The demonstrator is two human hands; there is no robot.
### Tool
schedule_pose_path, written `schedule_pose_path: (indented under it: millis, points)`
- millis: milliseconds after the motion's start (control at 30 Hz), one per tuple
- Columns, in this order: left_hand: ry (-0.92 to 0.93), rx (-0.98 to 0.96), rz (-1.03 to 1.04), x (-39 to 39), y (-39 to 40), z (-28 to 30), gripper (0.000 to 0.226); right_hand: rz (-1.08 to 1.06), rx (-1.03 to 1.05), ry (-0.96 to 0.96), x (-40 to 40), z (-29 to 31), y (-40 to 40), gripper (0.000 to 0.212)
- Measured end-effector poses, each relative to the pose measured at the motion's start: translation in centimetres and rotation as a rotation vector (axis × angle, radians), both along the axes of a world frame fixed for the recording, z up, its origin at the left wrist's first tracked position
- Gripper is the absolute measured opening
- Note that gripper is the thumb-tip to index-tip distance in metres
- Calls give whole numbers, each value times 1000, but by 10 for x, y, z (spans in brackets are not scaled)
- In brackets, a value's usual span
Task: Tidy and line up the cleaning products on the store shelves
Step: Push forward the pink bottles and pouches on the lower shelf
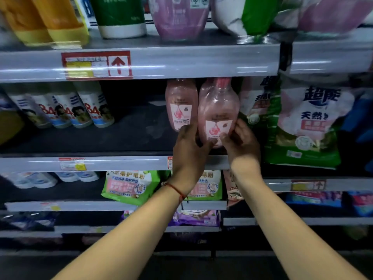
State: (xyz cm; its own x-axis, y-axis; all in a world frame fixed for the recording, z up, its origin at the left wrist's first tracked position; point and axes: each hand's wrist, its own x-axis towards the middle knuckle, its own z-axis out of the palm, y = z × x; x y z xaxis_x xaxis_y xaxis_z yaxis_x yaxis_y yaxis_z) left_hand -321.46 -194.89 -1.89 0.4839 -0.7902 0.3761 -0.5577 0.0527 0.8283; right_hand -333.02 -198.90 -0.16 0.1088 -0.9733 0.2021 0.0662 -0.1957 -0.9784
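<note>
Setting: store shelving in dim light, grey metal shelves stacked in tiers, each front edge carrying a glossy price rail; a red-bordered price tag with an upward arrow sits on the upper rail.
Middle shelf: dark deck, bare patch between the white bottles at left and the pink bottles at centre.
Left hand: reaching up over the shelf edge, fingers curled around the lower left side of the front pink bottle, thumb across its base; fingertips also touch the rear pink bottle.
Right hand: fingers curled around the lower right side of the same front bottle, thumb pressed on its label. Both hands grip it.
Left wrist: thin red cord bracelet.
Front pink bottle: translucent plastic, rounded shoulders narrowing to a pink cap, white label with pink drop motif; stands near the shelf edge, tilted slightly.
Rear pink bottle: same type, just left and further back, touching the front one.
White bottles: row on the far left of the middle shelf, opaque, marked "84", leaning.
Green-and-pink bags: soft pouches to the right of the pink bottles, upright, creased.
Upper shelf: orange-yellow bottles, a green-and-white container, a pink pouch, blurred.
Lower shelves: green-and-pink packets, a purple packet below.
</note>
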Motion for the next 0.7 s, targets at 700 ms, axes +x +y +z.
schedule_pose_path:
  millis: [700]
  points:
    - [-682,521,-6,0,125,20,61,307,-328,1174,-58,32,89,60]
